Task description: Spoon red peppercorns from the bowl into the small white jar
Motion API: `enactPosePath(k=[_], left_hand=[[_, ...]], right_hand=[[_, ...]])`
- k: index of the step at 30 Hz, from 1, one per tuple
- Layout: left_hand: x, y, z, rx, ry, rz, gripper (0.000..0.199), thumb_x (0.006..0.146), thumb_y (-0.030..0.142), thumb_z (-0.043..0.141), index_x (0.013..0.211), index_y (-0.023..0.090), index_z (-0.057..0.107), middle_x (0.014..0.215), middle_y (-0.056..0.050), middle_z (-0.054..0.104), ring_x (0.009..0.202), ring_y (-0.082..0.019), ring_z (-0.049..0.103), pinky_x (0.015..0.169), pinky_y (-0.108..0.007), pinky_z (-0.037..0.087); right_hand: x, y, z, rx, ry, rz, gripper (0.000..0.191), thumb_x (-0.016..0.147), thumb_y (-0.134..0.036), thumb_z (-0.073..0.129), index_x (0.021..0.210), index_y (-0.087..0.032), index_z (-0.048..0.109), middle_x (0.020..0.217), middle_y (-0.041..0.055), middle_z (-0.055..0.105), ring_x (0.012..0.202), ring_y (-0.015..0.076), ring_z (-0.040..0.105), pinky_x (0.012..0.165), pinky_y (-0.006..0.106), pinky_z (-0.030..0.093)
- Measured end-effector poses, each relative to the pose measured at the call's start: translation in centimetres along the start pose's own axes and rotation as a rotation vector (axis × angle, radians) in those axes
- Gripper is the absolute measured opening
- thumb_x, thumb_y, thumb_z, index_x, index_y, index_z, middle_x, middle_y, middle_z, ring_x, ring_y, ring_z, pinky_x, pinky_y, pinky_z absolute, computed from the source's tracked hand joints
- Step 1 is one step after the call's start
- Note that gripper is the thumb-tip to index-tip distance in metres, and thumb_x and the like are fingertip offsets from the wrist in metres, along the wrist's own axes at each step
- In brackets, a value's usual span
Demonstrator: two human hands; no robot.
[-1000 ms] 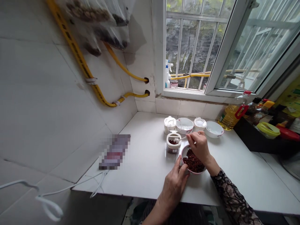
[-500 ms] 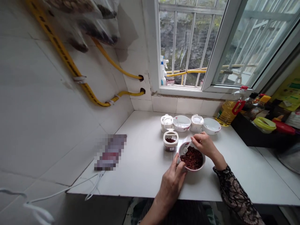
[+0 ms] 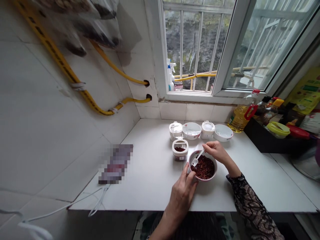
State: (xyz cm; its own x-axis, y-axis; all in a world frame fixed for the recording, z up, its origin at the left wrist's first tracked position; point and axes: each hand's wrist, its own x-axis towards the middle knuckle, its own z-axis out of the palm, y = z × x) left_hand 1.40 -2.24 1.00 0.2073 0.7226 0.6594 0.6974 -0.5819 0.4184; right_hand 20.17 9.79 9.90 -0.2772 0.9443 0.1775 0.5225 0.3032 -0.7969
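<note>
A white bowl (image 3: 214,166) with a pink rim holds dark red dried bits that look like peppercorns. My left hand (image 3: 182,191) grips the bowl's near left rim, fingers on the outside and thumb by the edge. Between the fingers of my right hand (image 3: 217,153) is a small white spoon (image 3: 195,162), its scoop over the left part of the bits. Just behind and left of the bowl stands an opened clear jar (image 3: 180,155) with a cream rim, some of the same bits inside.
Behind stand two white-lidded jars (image 3: 175,131) (image 3: 207,130) and two white bowls (image 3: 192,131) (image 3: 223,133). An oil bottle (image 3: 238,116) and a black box (image 3: 260,138) of condiments are at the right. A blurred-out object (image 3: 116,164) with a white cable lies left.
The spoon has come a little up and left out of the bits, and its scoop shows more fully. My left hand keeps its hold on the bowl. The view has shifted slightly.
</note>
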Motion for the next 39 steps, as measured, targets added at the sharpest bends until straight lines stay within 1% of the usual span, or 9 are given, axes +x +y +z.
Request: enactPosePath(k=[4,8,13,16,25,31,35,37,39], left_hand=[[0.0,0.0,-0.1,-0.012,-0.008,0.002,0.027,0.097,0.015,0.049,0.124,0.019,0.049,0.144,-0.024,0.05,0.121,-0.029,0.063,0.084,-0.032,0.06],[0.0,0.0,-0.2,-0.007,-0.016,-0.01,0.028,0.097,0.015,0.049,0.125,0.021,0.049,0.145,-0.022,0.05,0.12,-0.028,0.065,0.084,-0.031,0.06],[-0.1,-0.1,0.1,-0.008,0.015,-0.004,0.026,0.098,0.016,0.047,0.124,0.02,0.05,0.145,-0.023,0.05,0.119,-0.029,0.065,0.083,-0.032,0.061],[-0.1,-0.2,0.2,-0.018,0.002,-0.01,0.027,0.098,0.016,0.048,0.124,0.021,0.049,0.147,-0.021,0.049,0.119,-0.028,0.065,0.082,-0.031,0.061],[-0.1,0.0,0.1,0.003,0.001,0.004,0.027,0.097,0.014,0.048,0.124,0.019,0.049,0.145,-0.024,0.05,0.119,-0.03,0.065,0.081,-0.032,0.061],[-0.3,-0.2,0.5,-0.01,0.053,-0.016,0.028,0.096,0.014,0.048,0.123,0.021,0.049,0.146,-0.021,0.05,0.119,-0.028,0.065,0.081,-0.031,0.061],[-0.2,-0.1,0.2,0.002,0.001,-0.009,0.028,0.095,0.013,0.049,0.123,0.02,0.049,0.147,-0.022,0.048,0.121,-0.029,0.063,0.085,-0.032,0.06],[-0.1,-0.1,0.1,0.008,0.001,-0.007,0.028,0.096,0.013,0.049,0.123,0.02,0.049,0.146,-0.023,0.049,0.12,-0.029,0.064,0.085,-0.032,0.06],[-0.1,-0.1,0.2,0.014,0.001,0.0,0.029,0.096,0.013,0.048,0.124,0.019,0.049,0.145,-0.024,0.049,0.12,-0.029,0.064,0.084,-0.032,0.061]], right_hand=[[-0.1,-0.2,0.8,-0.193,0.083,-0.152,0.047,0.086,-0.044,0.052,0.047,-0.02,0.041,0.044,-0.0037,0.04,0.047,0.0101,0.03,0.06,0.029,0.032],[-0.2,-0.6,1.6,-0.237,0.001,-0.25,0.045,0.089,-0.038,0.052,0.049,-0.019,0.044,0.046,-0.0033,0.047,0.049,0.0101,0.029,0.07,0.031,0.035],[-0.2,-0.4,0.9,-0.07,0.002,-0.104,0.048,0.086,-0.046,0.052,0.047,-0.019,0.042,0.045,-0.0042,0.037,0.048,0.0098,0.03,0.053,0.026,0.028],[-0.1,-0.1,0.3,0.059,0.002,-0.005,0.048,0.082,-0.051,0.054,0.048,-0.019,0.047,0.046,-0.0038,0.038,0.047,0.0095,0.031,0.047,0.025,0.023],[0.4,0.8,0.5,0.188,0.032,0.135,0.046,0.072,-0.056,0.06,0.047,-0.018,0.053,0.043,-0.0035,0.039,0.045,0.0085,0.03,0.045,0.024,0.02],[0.6,0.7,0.3,0.271,0.059,0.207,0.047,0.069,-0.059,0.064,0.047,-0.019,0.055,0.043,-0.0023,0.044,0.043,0.009,0.032,0.045,0.025,0.022],[1.2,0.0,0.9,0.299,0.187,0.162,0.052,0.072,-0.066,0.06,0.049,-0.02,0.053,0.043,-0.0017,0.042,0.044,0.0109,0.033,0.046,0.027,0.025],[1.4,-0.8,1.5,0.247,0.318,0.076,0.053,0.079,-0.066,0.054,0.051,-0.021,0.052,0.045,-0.0013,0.042,0.045,0.0121,0.035,0.048,0.028,0.027],[1.4,-1.9,2.3,0.126,0.435,-0.065,0.049,0.09,-0.058,0.048,0.057,-0.021,0.053,0.051,0.0001,0.047,0.05,0.0142,0.041,0.053,0.029,0.032]])
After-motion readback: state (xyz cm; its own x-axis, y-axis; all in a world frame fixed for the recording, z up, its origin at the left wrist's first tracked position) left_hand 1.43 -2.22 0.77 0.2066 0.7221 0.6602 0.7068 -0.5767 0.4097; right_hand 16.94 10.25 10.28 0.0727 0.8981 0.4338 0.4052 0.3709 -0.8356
